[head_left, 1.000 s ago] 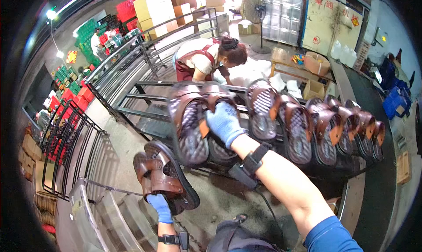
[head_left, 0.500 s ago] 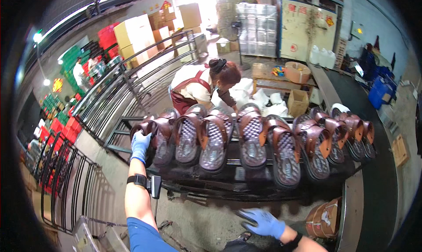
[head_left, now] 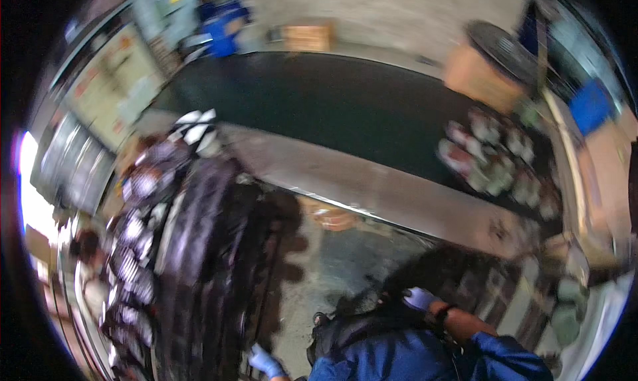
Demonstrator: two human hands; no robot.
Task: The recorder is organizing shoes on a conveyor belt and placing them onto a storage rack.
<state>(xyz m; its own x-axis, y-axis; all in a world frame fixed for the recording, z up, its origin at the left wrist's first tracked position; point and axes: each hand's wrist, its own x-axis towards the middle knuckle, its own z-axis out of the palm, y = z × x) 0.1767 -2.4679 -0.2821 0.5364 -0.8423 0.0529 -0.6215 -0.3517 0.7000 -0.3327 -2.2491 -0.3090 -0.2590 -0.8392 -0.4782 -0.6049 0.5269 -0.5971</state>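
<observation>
My left hand (head_left: 264, 362), in a blue glove, is low in the picture beside the dark bench (head_left: 199, 261); motion blur hides whether its fingers are open or closed. In front of my body on the right is my right hand (head_left: 420, 299), also gloved, with dark fingertips and too smeared to read. I make out nothing held in either hand. A row of brown sandals (head_left: 133, 268) runs along the bench's far left side, away from both hands.
Beyond the bench stretches a dark conveyor belt (head_left: 332, 108) with a metal edge (head_left: 345, 171). Several pale shoes (head_left: 492, 155) sit at its right end, near a cardboard box (head_left: 482, 75). Another person (head_left: 90, 248) is at the far left, past the sandals.
My view has swung to the right, bringing the belt and pale shoes into sight. My left hand has come away from the leftmost sandals; the right hand remains near my body.
</observation>
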